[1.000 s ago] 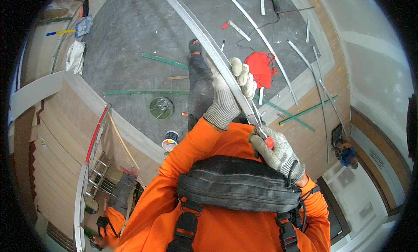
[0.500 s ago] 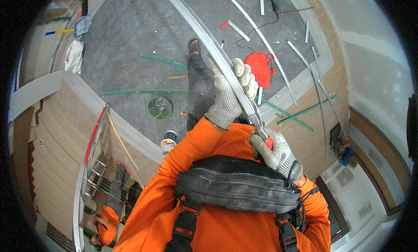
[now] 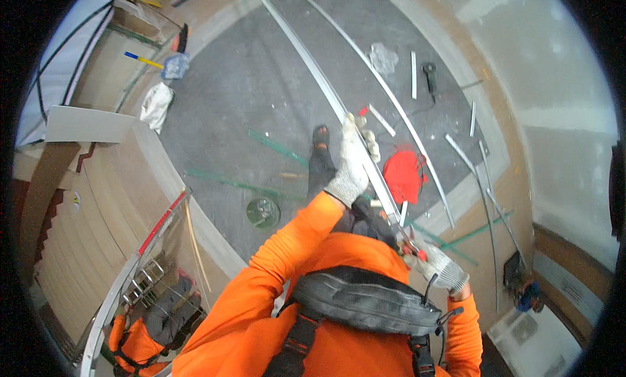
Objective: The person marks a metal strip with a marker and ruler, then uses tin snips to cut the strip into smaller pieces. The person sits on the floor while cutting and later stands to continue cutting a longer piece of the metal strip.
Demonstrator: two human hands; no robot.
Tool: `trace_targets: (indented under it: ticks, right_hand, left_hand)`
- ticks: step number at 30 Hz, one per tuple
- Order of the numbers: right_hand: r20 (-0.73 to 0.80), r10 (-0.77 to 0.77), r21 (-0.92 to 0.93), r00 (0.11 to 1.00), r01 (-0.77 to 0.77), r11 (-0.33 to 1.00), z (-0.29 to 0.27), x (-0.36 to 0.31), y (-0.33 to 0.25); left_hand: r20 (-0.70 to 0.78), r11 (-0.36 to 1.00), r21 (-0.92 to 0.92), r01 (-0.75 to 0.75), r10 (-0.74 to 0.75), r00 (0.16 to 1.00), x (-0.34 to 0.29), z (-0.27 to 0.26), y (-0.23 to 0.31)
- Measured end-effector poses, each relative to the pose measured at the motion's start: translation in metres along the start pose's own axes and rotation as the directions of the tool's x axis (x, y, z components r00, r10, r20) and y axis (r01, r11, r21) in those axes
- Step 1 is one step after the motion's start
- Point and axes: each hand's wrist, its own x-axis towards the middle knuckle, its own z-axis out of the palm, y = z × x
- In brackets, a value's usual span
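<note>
A long, straight-sided metal profile (image 3: 316, 71) runs from the far floor toward my body, looking bent by the lens. My left hand (image 3: 353, 165), in a pale knitted glove, is closed around it partway along. My right hand (image 3: 438, 265), also gloved, grips red-handled snips (image 3: 412, 248) at the profile's near end. The snips' jaws touch or overlap that end; I cannot tell whether metal lies between them. A black pouch (image 3: 365, 302) hangs across my chest over an orange sleeve and top.
On the grey floor lie another long metal strip (image 3: 385, 84), a red bag (image 3: 404, 175), a corded power tool (image 3: 428, 77), green strips (image 3: 277, 145) and a green bucket (image 3: 263, 213). A co-worker in orange (image 3: 143, 341) is at lower left, beside a railing (image 3: 134, 260).
My view has shifted, so the floor things sit lower and farther right. Both hands still hold the profile and snips; my left arm reaches out farther. The co-worker's posture has changed.
</note>
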Motion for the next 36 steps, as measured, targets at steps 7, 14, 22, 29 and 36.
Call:
trace_targets:
  ticks: [7,14,22,29,36]
  right_hand:
    - [-0.04,0.274,0.198,0.961,-0.261,0.945,-0.021,-0.058,0.087]
    - [-0.425,-0.122,-0.068,0.897,0.103,0.992,-0.085,-0.024,-0.107]
    - [-0.378,-0.138,-0.566,0.915,-0.11,0.817,-0.173,0.302,-0.14]
    - [-0.356,0.073,-0.417,0.932,-0.228,0.88,-0.179,0.498,-0.222]
    - [-0.39,-0.001,-0.424,0.921,-0.178,0.888,-0.172,0.535,-0.254]
  left_hand:
    - [-0.075,0.996,0.088,-0.018,0.025,0.997,0.021,0.045,-0.022]
    - [-0.058,0.961,0.274,-0.031,0.049,0.997,0.063,0.052,-0.068]
    - [0.022,0.897,0.293,0.33,-0.351,0.936,0.051,0.08,-0.053]
    - [-0.119,0.698,0.579,0.421,-0.439,0.891,0.082,0.029,-0.06]
    - [0.435,0.635,0.7,0.326,-0.742,0.511,0.098,-0.009,-0.01]
